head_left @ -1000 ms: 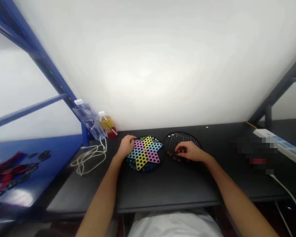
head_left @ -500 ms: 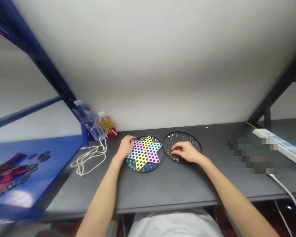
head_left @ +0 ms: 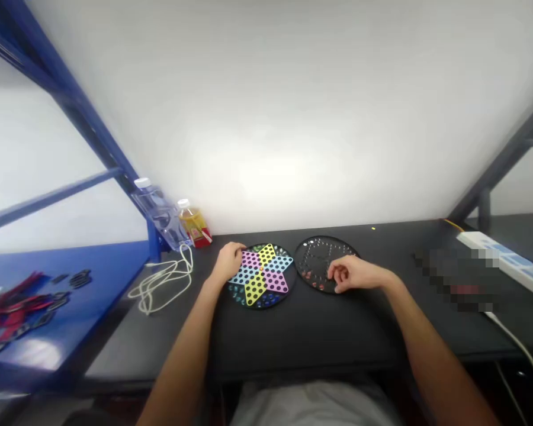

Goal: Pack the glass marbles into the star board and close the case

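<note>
A round Chinese checkers board (head_left: 273,281) lies on the dark table, with a star in yellow, pink and light blue. Its rim compartments hold blue and green pieces. My left hand (head_left: 229,261) grips its left edge, fingers curled over the rim. Beside it on the right is a round black lid or tray (head_left: 315,260), with small reddish pieces (head_left: 310,276) at its lower left and pale spots along its far side. Over the tray's right part is my right hand (head_left: 353,273), fingers curled in; whatever they may hold is hidden.
At the back left stand a clear bottle (head_left: 162,216) and a bottle of yellow liquid (head_left: 195,223). A white cable (head_left: 164,284) lies coiled before them. A power strip (head_left: 506,260) and a blurred dark object (head_left: 457,281) are at right. Red straps (head_left: 15,316) lie on the blue surface.
My right hand has moved right across the tray, and its fingers have curled in more. My left hand stays at the board's edge. The scene's lighting has changed.
</note>
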`<state>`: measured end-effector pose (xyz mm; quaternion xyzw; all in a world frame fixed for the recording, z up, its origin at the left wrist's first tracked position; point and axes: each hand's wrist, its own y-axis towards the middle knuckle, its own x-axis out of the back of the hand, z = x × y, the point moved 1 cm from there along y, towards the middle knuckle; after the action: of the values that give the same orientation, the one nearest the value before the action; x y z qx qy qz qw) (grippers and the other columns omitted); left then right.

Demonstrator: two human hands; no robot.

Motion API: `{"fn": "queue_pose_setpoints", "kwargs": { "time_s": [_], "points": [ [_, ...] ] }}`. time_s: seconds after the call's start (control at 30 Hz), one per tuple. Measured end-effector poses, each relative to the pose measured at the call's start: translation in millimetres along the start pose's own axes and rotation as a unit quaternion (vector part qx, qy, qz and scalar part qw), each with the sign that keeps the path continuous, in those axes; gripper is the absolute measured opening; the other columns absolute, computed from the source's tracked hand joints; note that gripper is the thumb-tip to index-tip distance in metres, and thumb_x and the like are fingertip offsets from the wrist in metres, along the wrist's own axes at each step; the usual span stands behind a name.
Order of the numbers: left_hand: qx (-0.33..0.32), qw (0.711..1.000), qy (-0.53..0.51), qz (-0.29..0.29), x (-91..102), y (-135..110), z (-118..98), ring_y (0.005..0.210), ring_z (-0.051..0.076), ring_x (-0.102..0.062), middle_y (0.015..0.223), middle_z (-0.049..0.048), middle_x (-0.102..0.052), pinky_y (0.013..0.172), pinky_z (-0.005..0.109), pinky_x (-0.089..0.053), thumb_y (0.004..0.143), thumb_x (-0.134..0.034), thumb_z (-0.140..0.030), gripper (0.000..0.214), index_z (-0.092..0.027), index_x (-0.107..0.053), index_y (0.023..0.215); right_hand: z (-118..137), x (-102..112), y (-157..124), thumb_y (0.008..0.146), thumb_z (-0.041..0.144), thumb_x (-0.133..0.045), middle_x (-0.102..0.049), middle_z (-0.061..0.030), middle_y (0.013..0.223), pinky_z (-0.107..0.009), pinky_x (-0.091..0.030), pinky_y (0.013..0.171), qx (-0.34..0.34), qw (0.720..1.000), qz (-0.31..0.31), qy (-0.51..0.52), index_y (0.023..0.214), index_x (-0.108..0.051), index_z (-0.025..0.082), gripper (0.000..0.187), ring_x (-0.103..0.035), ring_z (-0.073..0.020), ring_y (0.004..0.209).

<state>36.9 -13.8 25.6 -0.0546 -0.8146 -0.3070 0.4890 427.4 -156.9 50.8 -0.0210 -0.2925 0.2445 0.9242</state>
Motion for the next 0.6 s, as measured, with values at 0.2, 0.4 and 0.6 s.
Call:
{"fn": "queue_pose_setpoints", "kwargs": {
  "time_s": [0.2, 0.4, 0.6],
  "points": [
    [0.002, 1.0, -0.002, -0.002, -0.4, 0, 0, 0.097, 0.022, -0.063, 0.1, 0.0083, -0.07, 0.094, 0.038, -0.049, 0.087, -0.041, -0.018, 0.032, -0.017, -0.071, 0.098, 2, -7, 4, 0.058, 0.032, -0.082, -0.069, -0.0031, 0.07, -0.026, -0.049, 0.053, -0.016, 0.998, 0.007, 0.064, 0.09, -0.065, 0.015, 0.039, -0.062, -0.0161, 0.059],
    [0.001, 1.0, -0.005, 0.0, 0.5, 0, 0, 0.096, 0.022, -0.063, 0.099, 0.0086, -0.07, 0.094, 0.039, -0.049, 0.087, -0.04, -0.018, 0.032, -0.017, -0.071, 0.097, 17, -15, 5, 0.062, 0.024, -0.078, -0.07, -0.0047, 0.078, -0.028, -0.054, 0.061, 0.015, 0.993, 0.022, 0.115, 0.094, -0.063, 0.015, 0.037, -0.066, -0.0166, 0.067],
    [0.004, 1.0, -0.003, -0.002, 0.5, 0, -1, 0.097, 0.022, -0.063, 0.1, 0.0083, -0.07, 0.094, 0.038, -0.049, 0.087, -0.04, -0.018, 0.033, -0.017, -0.071, 0.098, 20, -14, 3, 0.066, 0.022, -0.073, -0.07, -0.0057, 0.083, -0.03, -0.054, 0.068, 0.021, 0.993, 0.011, 0.115, 0.093, -0.062, 0.015, 0.029, -0.068, -0.0174, 0.072]
  ]
}}
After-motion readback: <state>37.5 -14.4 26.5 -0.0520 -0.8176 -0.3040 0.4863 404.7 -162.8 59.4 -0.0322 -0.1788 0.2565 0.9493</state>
